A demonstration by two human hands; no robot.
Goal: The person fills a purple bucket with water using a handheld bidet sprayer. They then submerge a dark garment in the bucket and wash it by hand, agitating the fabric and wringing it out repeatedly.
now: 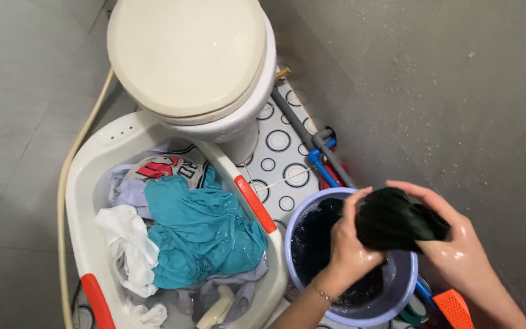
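Black wet cloth (397, 220) is bunching between my hands above the lilac bucket (404, 286); I'm clenching my left hand (349, 247) and right hand (452, 244) around it, fingers wrapping both ends.

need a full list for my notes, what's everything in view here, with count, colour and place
dark garment: one, black, wet, bunched between both hands above the bucket
bucket: one, pale purple, dark water inside, lower right
tub: one, white with red-orange handles, lower left, full of wet laundry
teal garment: one, on top of the pile in the tub
white cloth: one, left side of the tub
printed garment: one, white with red print, back of the tub
toilet: one, cream, lid shut, top centre
hose: one, beige, along the tub's left side
pipes: grey and blue, by the wall behind the bucket
orange tool: one, perforated, bottom right
left hand: wet, gripping the dark garment
right hand: wet, gripping the dark garment
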